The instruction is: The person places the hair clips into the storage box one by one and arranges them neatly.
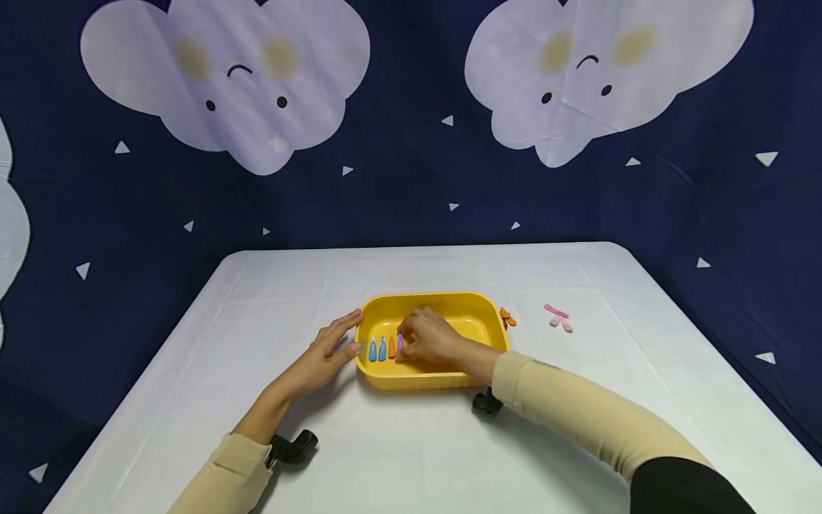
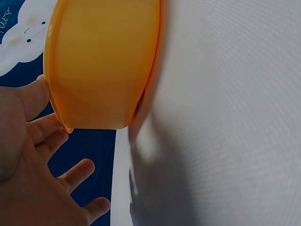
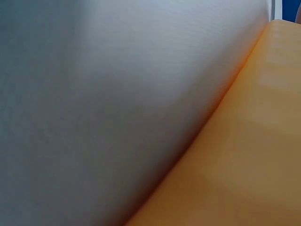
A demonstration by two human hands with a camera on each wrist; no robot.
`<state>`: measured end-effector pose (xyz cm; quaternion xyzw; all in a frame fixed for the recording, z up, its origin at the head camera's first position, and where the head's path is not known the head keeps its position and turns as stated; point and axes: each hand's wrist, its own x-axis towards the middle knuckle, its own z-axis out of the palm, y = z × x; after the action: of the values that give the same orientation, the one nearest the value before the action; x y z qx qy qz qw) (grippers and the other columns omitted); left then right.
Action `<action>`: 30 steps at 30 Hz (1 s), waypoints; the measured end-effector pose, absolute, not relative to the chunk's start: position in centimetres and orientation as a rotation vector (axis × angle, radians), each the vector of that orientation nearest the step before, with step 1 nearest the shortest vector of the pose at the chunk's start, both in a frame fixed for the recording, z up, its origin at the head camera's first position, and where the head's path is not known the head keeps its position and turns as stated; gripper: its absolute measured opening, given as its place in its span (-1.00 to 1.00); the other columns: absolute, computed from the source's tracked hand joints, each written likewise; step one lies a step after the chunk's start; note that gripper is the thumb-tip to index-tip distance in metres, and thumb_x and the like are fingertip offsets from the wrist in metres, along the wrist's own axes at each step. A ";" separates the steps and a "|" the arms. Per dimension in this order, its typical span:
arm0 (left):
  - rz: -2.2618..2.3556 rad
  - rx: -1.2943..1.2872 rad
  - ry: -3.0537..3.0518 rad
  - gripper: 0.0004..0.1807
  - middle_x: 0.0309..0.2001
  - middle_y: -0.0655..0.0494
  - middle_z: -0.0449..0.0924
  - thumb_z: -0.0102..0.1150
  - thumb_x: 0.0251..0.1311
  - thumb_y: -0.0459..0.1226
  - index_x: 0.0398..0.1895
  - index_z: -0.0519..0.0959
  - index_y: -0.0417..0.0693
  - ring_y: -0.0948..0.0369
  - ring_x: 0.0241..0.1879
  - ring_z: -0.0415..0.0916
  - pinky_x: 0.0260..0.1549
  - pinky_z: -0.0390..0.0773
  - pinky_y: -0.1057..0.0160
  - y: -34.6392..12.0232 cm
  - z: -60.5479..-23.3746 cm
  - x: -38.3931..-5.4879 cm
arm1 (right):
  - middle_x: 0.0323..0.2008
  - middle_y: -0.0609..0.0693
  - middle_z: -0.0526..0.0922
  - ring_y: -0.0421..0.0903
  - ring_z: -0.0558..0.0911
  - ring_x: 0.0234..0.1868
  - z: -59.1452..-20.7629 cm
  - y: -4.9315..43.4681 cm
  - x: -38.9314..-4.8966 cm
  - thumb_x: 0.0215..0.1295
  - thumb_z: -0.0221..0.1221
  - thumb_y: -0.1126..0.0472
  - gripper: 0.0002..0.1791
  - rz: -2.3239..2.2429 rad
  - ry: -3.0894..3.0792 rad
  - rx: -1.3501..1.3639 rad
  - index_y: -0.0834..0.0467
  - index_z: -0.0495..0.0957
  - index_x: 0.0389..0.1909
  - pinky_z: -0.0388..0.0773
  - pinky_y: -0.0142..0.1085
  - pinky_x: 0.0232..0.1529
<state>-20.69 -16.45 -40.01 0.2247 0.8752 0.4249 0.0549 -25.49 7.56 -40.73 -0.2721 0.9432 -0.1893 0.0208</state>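
R grip pinches purple clip in tray; L grip spread at rim; tbl room nearside.

The head view is brightly lit and fairly sharp, soft shadows falling on the white tablecloth; the right wrist view is dimmer, the yellow tub blurred.

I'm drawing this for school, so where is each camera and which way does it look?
Head: on the person's head, facing forward and down at the tray and table; left hand, right hand and sleeves show.
Left wrist: on that wrist, facing the tray's outside; left hand shows.
Right wrist: on that wrist, facing tray and table; perhaps a sliver of skin, top right.
Head and left wrist share: tray, left hand.
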 end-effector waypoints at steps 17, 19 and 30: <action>1.342 0.694 2.635 -0.43 0.51 0.08 -0.04 -0.05 0.38 -0.16 0.42 0.16 0.00 -0.07 0.43 -0.09 0.38 -0.01 -0.20 -16.5 -40.1 -20.7 | -0.18 -0.02 0.58 -0.05 0.40 -0.07 -40.7 7.4 -25.2 -0.07 0.42 -0.07 -0.52 -0.497 2.955 -0.886 0.11 0.67 -0.15 0.35 -0.19 0.01; 1.347 0.694 2.632 -0.43 0.51 0.08 -0.04 -0.05 0.38 -0.16 0.42 0.16 0.01 -0.07 0.43 -0.10 0.38 -0.01 -0.20 -16.5 -40.1 -20.6 | -0.18 -0.02 0.58 -0.05 0.40 -0.07 -40.7 7.4 -25.3 -0.08 0.42 -0.07 -0.52 -0.489 2.958 -0.886 0.11 0.67 -0.15 0.35 -0.20 0.01; 1.346 0.711 2.636 -0.43 0.51 0.09 -0.04 -0.05 0.38 -0.14 0.42 0.16 -0.02 -0.07 0.43 -0.09 0.38 -0.01 -0.22 -16.5 -40.1 -20.6 | -0.15 -0.02 0.55 -0.07 0.38 -0.11 -40.5 7.5 -25.2 -0.08 0.41 -0.12 -0.44 -0.522 2.951 -0.862 0.15 0.64 -0.10 0.35 -0.22 -0.01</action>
<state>-20.62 -16.48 -40.09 0.2334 0.8650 0.4415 0.0487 -25.18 7.54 -40.52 -0.2764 0.9463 -0.1673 0.0116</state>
